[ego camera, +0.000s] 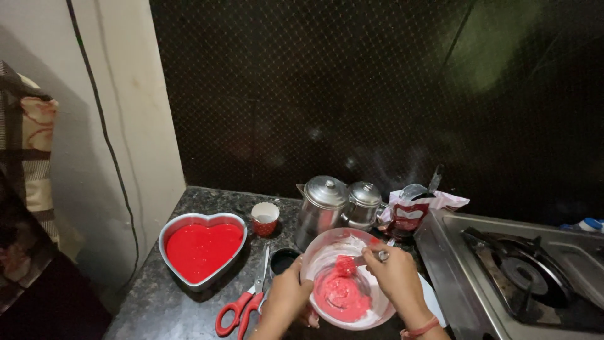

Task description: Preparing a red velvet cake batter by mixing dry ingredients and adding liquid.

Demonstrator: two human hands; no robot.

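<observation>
Scraping thick pink-red batter (343, 294) around the inside of a clear round glass bowl (314, 261) on a dark speckled stone counter (160, 302).

Holding the bowl tilted with the left hand (288, 294), fingers wrapped and pressed against the near-left rim; pinching a small metal spoon (372, 256) in the right hand (396, 277), fingertips closed tight on the handle near the far rim. Keeping the tilt steady and the spoon edge flat to the smeared wall looks the surest way to gather the batter without slopping over. Sitting well left, a heart-shaped metal pan (201, 249) already filled with smooth red batter; lying between pan and bowl, red-handled scissors (242, 308); standing just behind the bowl, two lidded steel pots (336, 204).
</observation>
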